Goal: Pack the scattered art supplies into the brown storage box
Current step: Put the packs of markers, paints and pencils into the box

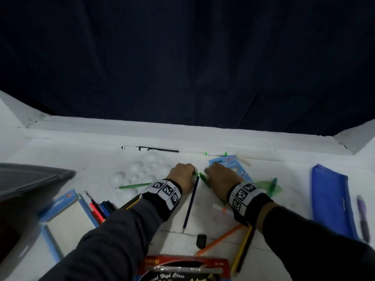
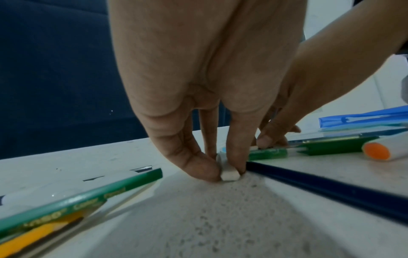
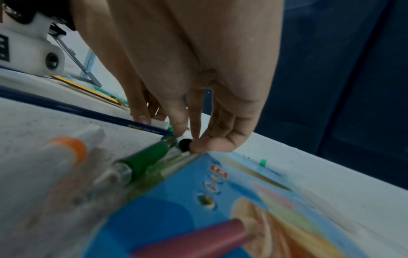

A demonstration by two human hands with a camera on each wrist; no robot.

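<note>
On the white table (image 1: 284,179), my left hand (image 1: 183,171) pinches a small white eraser (image 2: 228,172) between thumb and fingers, against the tabletop. A dark blue pencil (image 1: 191,201) ends right beside it. My right hand (image 1: 219,173) is close by to the right. Its fingertips (image 3: 178,129) and thumb pinch the end of a green pen (image 3: 143,158) by a small black tip (image 3: 185,144). The pen (image 2: 268,153) lies flat on the table beside a blue booklet pack (image 3: 198,209). No brown box is plainly visible.
A white palette (image 1: 138,173) and green pencil (image 1: 134,186) lie left of the hands. A grey lid (image 1: 30,177) and blue pad (image 1: 67,218) are at the far left. A blue pencil case (image 1: 332,199), purple pen (image 1: 363,218), orange pencil (image 1: 219,240) and red pack (image 1: 182,266) lie around.
</note>
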